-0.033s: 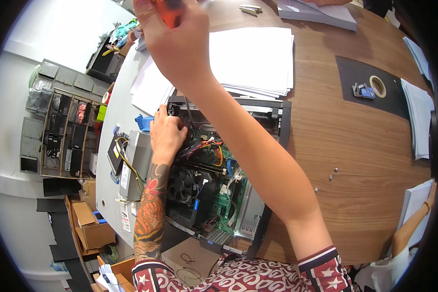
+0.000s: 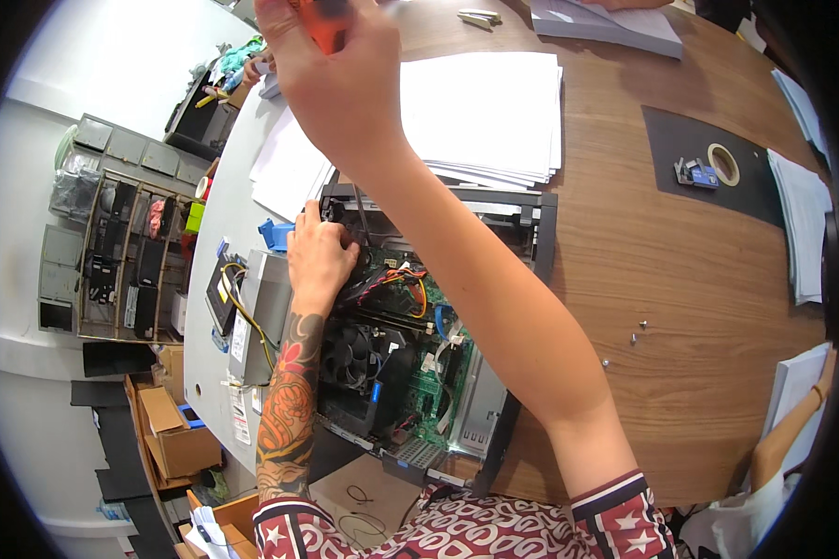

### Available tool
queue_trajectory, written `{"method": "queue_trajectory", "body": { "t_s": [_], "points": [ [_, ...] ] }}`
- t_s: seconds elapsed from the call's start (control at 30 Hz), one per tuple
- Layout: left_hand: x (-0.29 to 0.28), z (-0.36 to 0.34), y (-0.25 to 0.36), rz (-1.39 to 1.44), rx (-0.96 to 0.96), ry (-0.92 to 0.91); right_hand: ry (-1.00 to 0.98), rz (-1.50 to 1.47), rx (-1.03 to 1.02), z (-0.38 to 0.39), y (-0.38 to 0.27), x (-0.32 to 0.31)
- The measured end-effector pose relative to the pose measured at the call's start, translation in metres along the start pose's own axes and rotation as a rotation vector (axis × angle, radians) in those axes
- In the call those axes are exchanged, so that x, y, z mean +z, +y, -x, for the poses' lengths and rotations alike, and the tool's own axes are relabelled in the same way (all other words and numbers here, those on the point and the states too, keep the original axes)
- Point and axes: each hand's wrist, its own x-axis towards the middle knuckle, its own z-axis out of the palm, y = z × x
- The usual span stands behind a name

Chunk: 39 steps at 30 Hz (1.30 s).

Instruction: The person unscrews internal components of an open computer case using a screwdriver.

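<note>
An opened desktop computer case [image 2: 547,233] lies in front of me, its green circuit board [image 2: 429,387], black fan [image 2: 348,359] and coloured wires showing. My left hand [image 2: 322,256] is closed over the case's far left corner, fingers bent around a dark part there; what lies under the fingertips is hidden. High above the far edge, my right hand [image 2: 340,88] is wrapped round the orange handle of a screwdriver [image 2: 322,26]. Its thin shaft shows below my wrist, running down into the case near my left thumb; the tip cannot be made out.
Left of the case stands a metal power supply [image 2: 263,321] with cables. White paper stacks [image 2: 480,112] lie beyond. Several loose screws [image 2: 634,339] are on the table's right, and a tape roll [image 2: 722,165] sits on a black mat [image 2: 671,140]. Another person's arm [image 2: 792,429] is at right.
</note>
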Motion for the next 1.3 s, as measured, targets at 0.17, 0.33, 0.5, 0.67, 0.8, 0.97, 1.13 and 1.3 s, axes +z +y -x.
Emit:
{"method": "queue_trajectory", "body": {
  "t_s": [0.17,0.33,0.5,0.67,0.8,0.97,1.13,1.3],
  "points": [
    [-0.004,-0.001,0.006,-0.028,-0.055,-0.053,-0.011,0.014,0.001,0.000,-0.001,-0.002],
    [-0.004,-0.001,0.007,0.003,-0.057,-0.030,0.022,-0.002,-0.043,0.002,-0.001,0.001],
    [-0.002,0.000,0.002,0.004,-0.047,-0.021,-0.023,0.009,0.010,0.003,-0.003,0.001],
    [0.000,-0.003,0.004,0.056,-0.047,-0.030,-0.013,-0.022,-0.006,0.001,-0.001,0.000],
    [0.002,0.002,-0.011,0.139,0.026,-0.022,-0.037,-0.094,0.072,0.005,-0.007,0.001],
    [0.007,-0.002,-0.022,0.149,0.108,-0.050,-0.058,0.011,0.012,0.003,-0.004,0.000],
    [-0.003,0.001,-0.004,0.185,0.065,-0.003,0.009,-0.028,-0.036,0.002,0.003,0.001],
    [-0.004,0.002,-0.028,0.518,0.123,0.100,-0.086,-0.228,0.034,0.000,0.000,0.000]
  ]
}}
